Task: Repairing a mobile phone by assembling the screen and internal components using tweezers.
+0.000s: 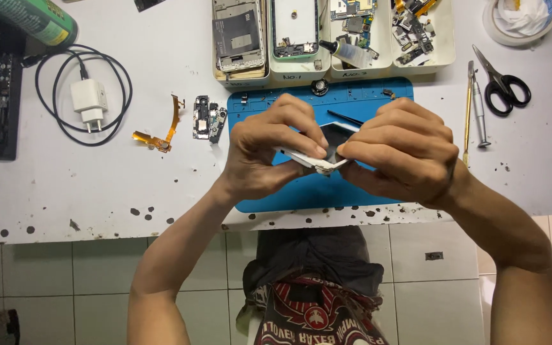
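Note:
Both of my hands grip a white phone [332, 142] with a dark screen, held tilted just above the blue work mat [327, 191]. My left hand [269, 150] pinches its near left corner with thumb and fingers. Fingertips of my right hand [404, 150] press the same white corner from the right. Much of the phone is hidden under my fingers. A thin black tool [345, 117] lies on the mat just behind the phone.
White trays [292, 75] of phone parts line the back edge. A white charger with black cable [89, 102], an orange flex cable [164, 131] and a small circuit part [207, 119] lie left. Scissors [503, 83], a screwdriver [478, 108] and a tape roll [520, 19] are right.

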